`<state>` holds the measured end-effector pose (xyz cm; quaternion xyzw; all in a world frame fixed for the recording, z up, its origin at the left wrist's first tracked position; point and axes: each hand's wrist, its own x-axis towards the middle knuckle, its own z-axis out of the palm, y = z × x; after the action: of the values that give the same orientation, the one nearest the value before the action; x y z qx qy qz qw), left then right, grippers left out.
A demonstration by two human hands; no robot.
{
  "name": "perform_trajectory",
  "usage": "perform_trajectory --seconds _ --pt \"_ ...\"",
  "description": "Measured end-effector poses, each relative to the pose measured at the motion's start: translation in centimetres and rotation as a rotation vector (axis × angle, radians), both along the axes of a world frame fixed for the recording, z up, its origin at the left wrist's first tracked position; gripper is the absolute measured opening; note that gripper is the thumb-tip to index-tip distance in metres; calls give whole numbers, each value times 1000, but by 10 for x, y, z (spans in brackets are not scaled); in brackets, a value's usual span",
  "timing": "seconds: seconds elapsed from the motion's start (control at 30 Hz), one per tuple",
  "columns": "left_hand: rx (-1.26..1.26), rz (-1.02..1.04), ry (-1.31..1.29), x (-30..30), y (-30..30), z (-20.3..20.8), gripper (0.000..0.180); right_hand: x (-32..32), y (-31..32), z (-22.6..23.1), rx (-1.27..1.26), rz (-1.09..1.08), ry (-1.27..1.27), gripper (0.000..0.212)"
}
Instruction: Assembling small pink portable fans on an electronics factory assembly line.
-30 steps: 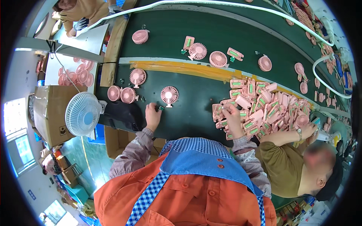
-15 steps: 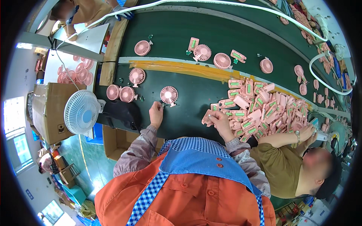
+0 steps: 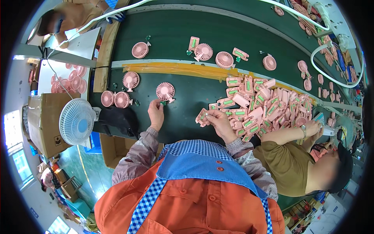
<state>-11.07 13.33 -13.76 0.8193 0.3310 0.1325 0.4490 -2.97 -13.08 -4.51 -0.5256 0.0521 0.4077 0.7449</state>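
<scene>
My right hand (image 3: 220, 122) pinches a pink plastic handle shell (image 3: 201, 117) above the dark green worktop, left of a big heap of similar shells (image 3: 269, 107). The fingertips of my left hand (image 3: 156, 114) are closed at a small green circuit board (image 3: 163, 103) attached to the lower end of a round pink fan head (image 3: 165, 91). That fan head lies on the worktop. Farther left rest three more fan heads, one (image 3: 131, 80) behind a pair (image 3: 121, 100); small green boards lie beside them. Many shells in the heap hold a green cell.
Beyond a yellow-taped ledge (image 3: 175, 70), fan heads and shells lie on a green belt (image 3: 167, 27). A white desk fan (image 3: 76, 121) and dark cloth (image 3: 117, 119) are at left. A co-worker (image 3: 292, 163) sits right; another person (image 3: 78, 17) is far left.
The view has shifted slightly. The fan head at my left hand has moved a little away from me. My right hand has brought the handle shell slightly left, away from the heap.
</scene>
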Motion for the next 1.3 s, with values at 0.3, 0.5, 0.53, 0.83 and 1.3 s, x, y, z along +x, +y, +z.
perform_trajectory --seconds 0.3,0.5,0.53,0.83,1.3 --pt "16 -7 -76 9 2 15 17 0 12 16 -33 100 -146 13" --pt "-207 -61 -171 19 -6 27 16 0 23 20 -151 198 -213 11" --pt "-221 -105 -185 21 -7 30 17 0 27 23 -154 197 -212 11" --pt "-684 -330 -74 31 -30 91 17 8 52 41 -230 193 -381 10" --pt "-855 -566 7 36 -41 124 15 15 57 54 -336 213 -453 7"
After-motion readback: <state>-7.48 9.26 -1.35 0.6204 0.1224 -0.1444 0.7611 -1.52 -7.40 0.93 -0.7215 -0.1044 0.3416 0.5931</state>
